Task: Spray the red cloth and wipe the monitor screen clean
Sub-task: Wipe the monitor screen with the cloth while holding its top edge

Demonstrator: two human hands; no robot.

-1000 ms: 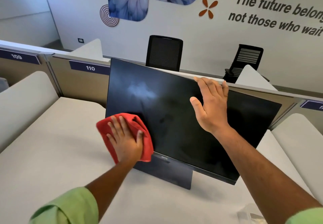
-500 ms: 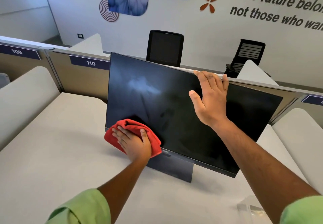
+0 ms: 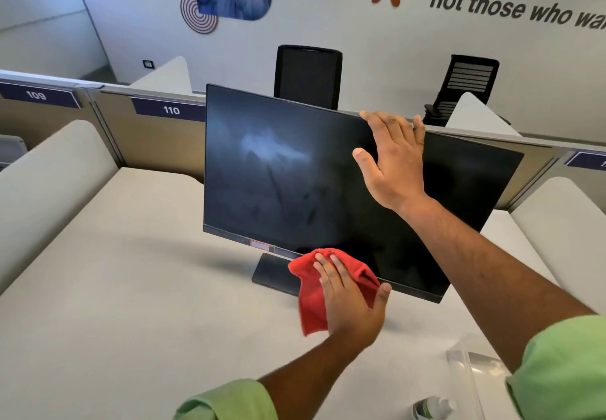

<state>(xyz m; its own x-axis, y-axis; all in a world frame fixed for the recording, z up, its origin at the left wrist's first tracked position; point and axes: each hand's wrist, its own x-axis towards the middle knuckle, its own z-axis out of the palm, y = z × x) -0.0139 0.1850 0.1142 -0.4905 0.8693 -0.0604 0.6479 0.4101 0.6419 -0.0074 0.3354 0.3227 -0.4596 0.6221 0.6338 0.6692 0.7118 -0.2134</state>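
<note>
A black monitor (image 3: 285, 183) stands on a white desk (image 3: 114, 288), its dark screen showing hazy smears near the upper left and middle. My left hand (image 3: 351, 298) presses a red cloth (image 3: 314, 291) flat against the screen's bottom edge, just right of the stand (image 3: 270, 272). My right hand (image 3: 393, 160) grips the monitor's top edge right of centre, fingers curled over the back, thumb on the glass. A spray bottle's top (image 3: 431, 408) shows at the bottom right.
Grey partition panels labelled 109 and 110 (image 3: 170, 110) run behind the desk. Padded side dividers (image 3: 49, 183) flank it on both sides. Two black office chairs (image 3: 308, 75) stand beyond the partition. A clear plastic item (image 3: 472, 373) lies by my right sleeve.
My left hand has slid the red cloth rightward along the screen's bottom edge, from the lower left corner to past the stand. My right hand keeps its hold on the top edge.
</note>
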